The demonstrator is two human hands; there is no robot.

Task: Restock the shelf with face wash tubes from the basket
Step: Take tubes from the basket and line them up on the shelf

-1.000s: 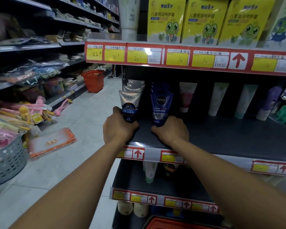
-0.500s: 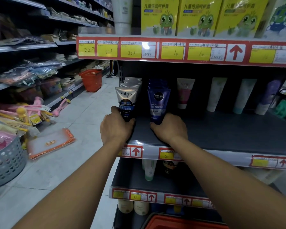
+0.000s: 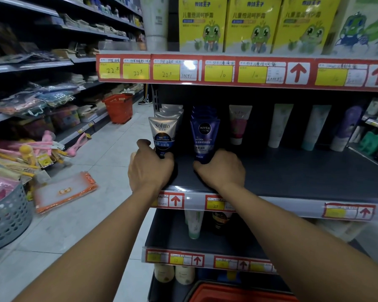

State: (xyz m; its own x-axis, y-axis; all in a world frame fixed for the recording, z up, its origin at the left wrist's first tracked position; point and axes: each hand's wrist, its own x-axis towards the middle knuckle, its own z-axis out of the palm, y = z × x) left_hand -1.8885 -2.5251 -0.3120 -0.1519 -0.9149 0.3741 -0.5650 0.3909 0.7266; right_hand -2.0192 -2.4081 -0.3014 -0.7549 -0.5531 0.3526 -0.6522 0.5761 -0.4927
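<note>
While both tubes sit on the shelf (image 3: 292, 171) as before, the hands barely shifted. L hand (image 3: 150, 168) has its grip curled round the silver Softto tube (image 3: 163, 136) base; R hand (image 3: 222, 168) wraps the blue Nivea tube (image 3: 204, 136) base. Both upright, cap-down, fronting their rows, near the shelf's left end.

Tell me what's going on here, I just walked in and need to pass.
A person is stocking face wash. The left hand grips the base of a silver Softto tube; the right hand grips a blue Nivea tube. Both tubes stand upright at the front of their rows on the dark shelf. A red basket sits below.
</note>
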